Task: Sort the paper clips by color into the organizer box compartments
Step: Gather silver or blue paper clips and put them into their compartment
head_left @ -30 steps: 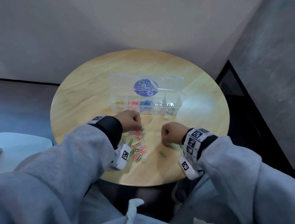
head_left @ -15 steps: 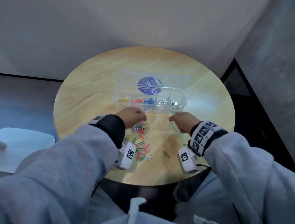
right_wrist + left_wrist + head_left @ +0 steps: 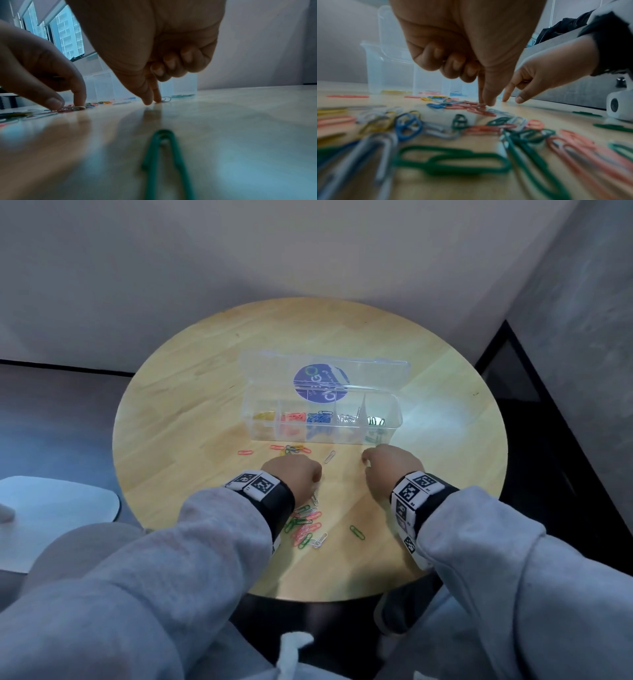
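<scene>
Both hands are coming back down to the round wooden desk (image 3: 191, 412) after reaching toward the clear plastic organizer box (image 3: 394, 419). The left hand (image 3: 294, 474) is pinching a pale clip at the edge of the scattered coloured paper clips (image 3: 305, 525); the right hand (image 3: 390, 470) is pressing its thumb and forefinger onto a silver clip (image 3: 166, 99) beside the box, not yet lifted. Another sorting round seems to be starting.

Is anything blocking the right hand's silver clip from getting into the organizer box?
Nothing visible. The right hand touches a silver clip on bare table just before the organizer box, whose lid stands open behind it.
</scene>
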Motion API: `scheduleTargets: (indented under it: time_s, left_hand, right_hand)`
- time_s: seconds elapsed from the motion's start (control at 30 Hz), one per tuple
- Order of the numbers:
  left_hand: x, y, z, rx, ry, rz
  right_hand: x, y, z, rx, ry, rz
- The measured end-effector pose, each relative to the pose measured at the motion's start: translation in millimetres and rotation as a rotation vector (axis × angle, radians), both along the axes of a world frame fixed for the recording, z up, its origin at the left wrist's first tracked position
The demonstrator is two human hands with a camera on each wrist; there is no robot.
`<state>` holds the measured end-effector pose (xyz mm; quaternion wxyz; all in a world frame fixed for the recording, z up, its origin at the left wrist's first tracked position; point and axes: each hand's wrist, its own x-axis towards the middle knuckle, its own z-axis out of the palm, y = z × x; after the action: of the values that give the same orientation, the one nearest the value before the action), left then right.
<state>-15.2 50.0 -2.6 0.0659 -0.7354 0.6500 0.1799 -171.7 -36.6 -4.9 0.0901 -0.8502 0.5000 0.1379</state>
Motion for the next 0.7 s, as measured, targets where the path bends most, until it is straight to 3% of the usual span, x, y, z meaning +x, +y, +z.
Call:
scheduleTargets:
  time_s: [0.2, 0.57, 0.7]
  left_hand:
    - [-0.2, -4.7, -1.8, -0.034, 0.049, 0.063]
    - [-3.9, -10.0, 3.5, 0.061, -0.006, 0.036]
    - [-1.6, -7.3, 11.1, 0.038, 0.131, 0.100]
  right_hand:
    - [-4.4, 0.2, 2.2, -0.030, -0.136, -0.074]
    - [-1.1, 1.0, -0.8, 0.012, -0.052, -0.041]
    - [-0.5, 3.3, -2.8, 0.038, -0.027, -0.066]
